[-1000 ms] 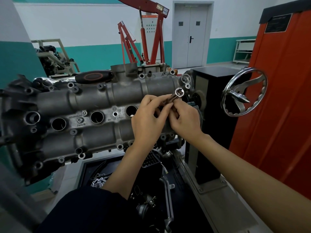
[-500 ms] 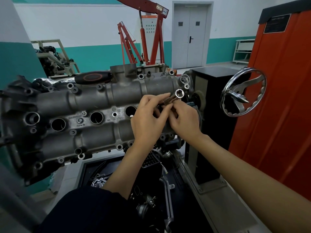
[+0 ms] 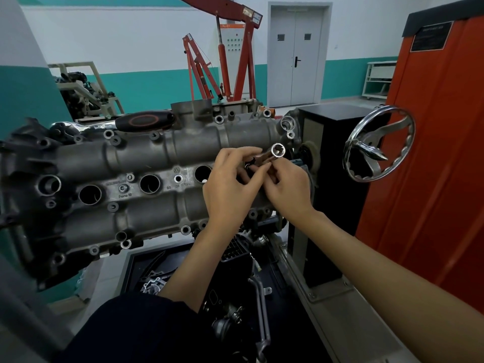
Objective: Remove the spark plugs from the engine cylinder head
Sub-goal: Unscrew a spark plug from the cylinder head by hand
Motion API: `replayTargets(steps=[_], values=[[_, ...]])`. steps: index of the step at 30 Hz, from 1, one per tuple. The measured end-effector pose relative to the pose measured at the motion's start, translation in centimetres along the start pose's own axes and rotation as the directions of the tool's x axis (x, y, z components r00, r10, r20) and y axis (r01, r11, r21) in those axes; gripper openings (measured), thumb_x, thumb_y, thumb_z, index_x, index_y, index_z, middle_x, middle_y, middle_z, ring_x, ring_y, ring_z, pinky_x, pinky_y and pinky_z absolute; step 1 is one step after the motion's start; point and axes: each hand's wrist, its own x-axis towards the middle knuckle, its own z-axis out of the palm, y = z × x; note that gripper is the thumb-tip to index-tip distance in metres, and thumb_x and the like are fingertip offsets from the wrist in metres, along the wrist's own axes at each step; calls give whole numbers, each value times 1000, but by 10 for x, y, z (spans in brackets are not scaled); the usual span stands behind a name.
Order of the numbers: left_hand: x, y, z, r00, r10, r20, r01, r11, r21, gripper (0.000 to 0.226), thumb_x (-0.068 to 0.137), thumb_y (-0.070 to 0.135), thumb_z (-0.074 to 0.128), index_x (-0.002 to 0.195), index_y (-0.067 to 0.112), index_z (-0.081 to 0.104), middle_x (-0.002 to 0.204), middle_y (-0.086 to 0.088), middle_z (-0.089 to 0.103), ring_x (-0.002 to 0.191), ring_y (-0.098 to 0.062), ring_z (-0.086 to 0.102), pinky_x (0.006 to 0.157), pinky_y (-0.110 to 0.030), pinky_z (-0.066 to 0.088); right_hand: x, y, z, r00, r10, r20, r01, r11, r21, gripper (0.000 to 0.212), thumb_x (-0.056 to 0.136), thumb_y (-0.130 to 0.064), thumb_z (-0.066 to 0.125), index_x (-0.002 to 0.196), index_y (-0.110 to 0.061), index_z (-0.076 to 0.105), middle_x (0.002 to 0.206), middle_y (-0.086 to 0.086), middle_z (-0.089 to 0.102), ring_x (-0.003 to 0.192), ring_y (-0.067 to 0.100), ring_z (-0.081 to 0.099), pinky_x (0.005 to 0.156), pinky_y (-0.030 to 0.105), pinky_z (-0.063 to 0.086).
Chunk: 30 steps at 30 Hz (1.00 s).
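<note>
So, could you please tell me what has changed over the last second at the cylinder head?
Hardly anything: the socket has tipped a touch further right as the left hand and right hand keep working it between their fingertips. Nothing taken up or let go; cylinder head and ratchet handle unchanged.

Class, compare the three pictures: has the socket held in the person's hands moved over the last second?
No, hardly at all. The socket stays in both hands, just right of the third plug hole in the cylinder head, its open end facing the camera.
</note>
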Motion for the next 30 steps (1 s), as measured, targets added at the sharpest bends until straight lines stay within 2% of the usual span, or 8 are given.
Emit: replayTargets(steps=[2, 5, 10, 14, 17, 21, 25, 30], values=[[-1, 0, 0, 1000, 21, 14, -21, 1000, 13, 25, 83, 29, 68, 102, 42, 60, 90, 21, 51, 72, -1, 55, 60, -7, 40, -1, 0, 0, 999, -36, -1, 35, 999, -24, 10, 86, -13, 57, 85, -6, 63, 67, 1, 60, 58, 3, 47, 51, 9, 30], [-1, -2, 0, 1000, 11, 13, -12, 1000, 10, 22, 85, 26, 67, 104, 36, 65, 90, 20, 51, 74, -2, 54, 60, -9, 41, -1, 0, 0, 998, -68, 4, 68, 997, -45, 16, 87, -13, 49, 88, -3, 62, 65, 1, 58, 57, 6, 45, 51, 12, 27], [0, -1, 1, 999, -36, 5, 36, 999, -17, 27, 81, 28, 70, 84, 50, 53, 82, 17, 51, 72, 1, 54, 58, -8, 38, 0, -2, 1, 1000, -10, 1, 10, 1000, -28, 21, 82, -29, 50, 95, -15, 60, 56, -24, 36, 51, -7, 39, 51, 9, 28], [0, -1, 4, 998, -51, -25, 51, 999, -2, 36, 79, 29, 72, 72, 50, 44, 76, 17, 50, 71, 9, 52, 59, -6, 37, 0, -1, 1, 999, 37, 10, -37, 999, -19, 23, 80, -38, 46, 85, -18, 55, 51, -17, 36, 49, -3, 41, 49, 10, 26], [0, -1, 5, 998, -52, -29, 52, 999, -3, 35, 78, 31, 72, 71, 49, 44, 76, 17, 51, 70, 7, 53, 58, -7, 38, 0, 0, 1, 1000, -13, -24, 12, 999, -43, 17, 83, -24, 49, 82, -11, 60, 61, -20, 40, 51, 0, 36, 50, 9, 23], [0, -2, 3, 1000, 6, -6, -6, 1000, 19, 28, 82, 31, 69, 86, 51, 49, 83, 19, 50, 72, 1, 54, 57, -9, 40, -1, 2, 1, 997, -70, -30, 69, 997, -40, 6, 82, -10, 55, 84, -8, 60, 65, -2, 56, 61, 9, 46, 49, 8, 26], [0, -2, 1, 1000, 19, 3, -19, 1000, -23, 24, 84, 25, 68, 92, 44, 55, 83, 20, 49, 70, 0, 53, 59, -14, 44, 1, -1, 0, 988, -154, -17, 153, 987, -44, 9, 82, -15, 46, 85, -23, 46, 63, -8, 50, 64, 7, 44, 52, 5, 19], [3, 2, 4, 996, -54, -78, 50, 998, -43, 34, 75, 26, 76, 72, 44, 47, 73, 14, 47, 68, 6, 49, 58, -7, 38, 1, -1, 1, 999, -33, -9, 33, 999, -23, 11, 79, -34, 52, 83, -33, 42, 55, -21, 34, 54, -6, 43, 49, 7, 32]])
